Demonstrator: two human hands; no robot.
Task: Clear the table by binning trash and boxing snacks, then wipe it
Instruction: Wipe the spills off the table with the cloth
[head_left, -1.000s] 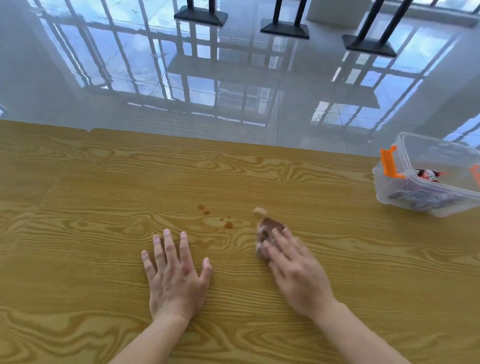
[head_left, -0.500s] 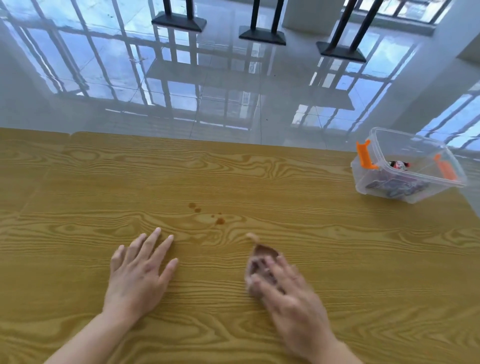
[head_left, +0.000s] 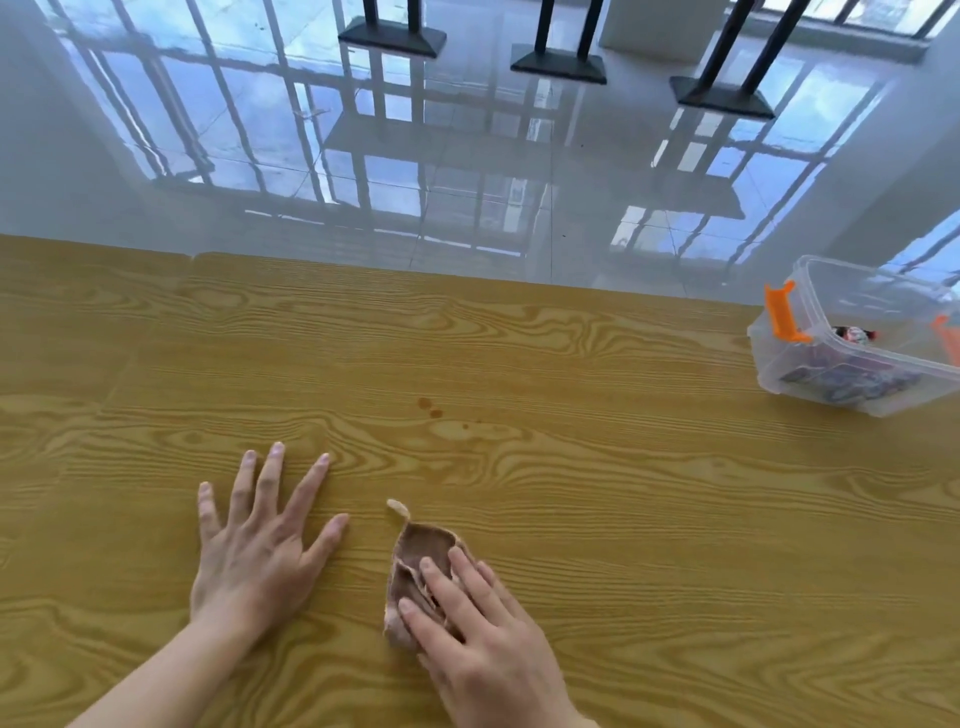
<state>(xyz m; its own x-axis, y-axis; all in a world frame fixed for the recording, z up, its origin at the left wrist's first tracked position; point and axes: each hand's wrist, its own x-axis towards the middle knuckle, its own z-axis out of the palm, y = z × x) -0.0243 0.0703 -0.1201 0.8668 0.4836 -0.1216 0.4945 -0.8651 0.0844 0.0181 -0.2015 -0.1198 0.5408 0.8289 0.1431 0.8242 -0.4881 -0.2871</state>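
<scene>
- Near the front edge of the wooden table (head_left: 623, 493), the right hand (head_left: 483, 639) presses flat on a crumpled brown cloth (head_left: 423, 566); its fingers (head_left: 441, 582) lie spread over the nearer half, not curled around it, so the cloth is pinned under them rather than pinched.
- Just to the left, the left hand (head_left: 254, 551) rests palm down on the bare wood with fingers splayed wide, holding nothing (it is close to the cloth but not touching it).
- Beyond both hands, small reddish-brown spots (head_left: 431, 409) mark the tabletop, well clear of the cloth.
- At the far right edge of the table sits a clear plastic box (head_left: 779, 364) with orange latches (head_left: 784, 322), lid off, with wrapped snacks (head_left: 841, 382) lying in its bottom (the labels are too small to read).
- Past the table, a glossy tiled floor (head_left: 519, 171) reflects window bars.
</scene>
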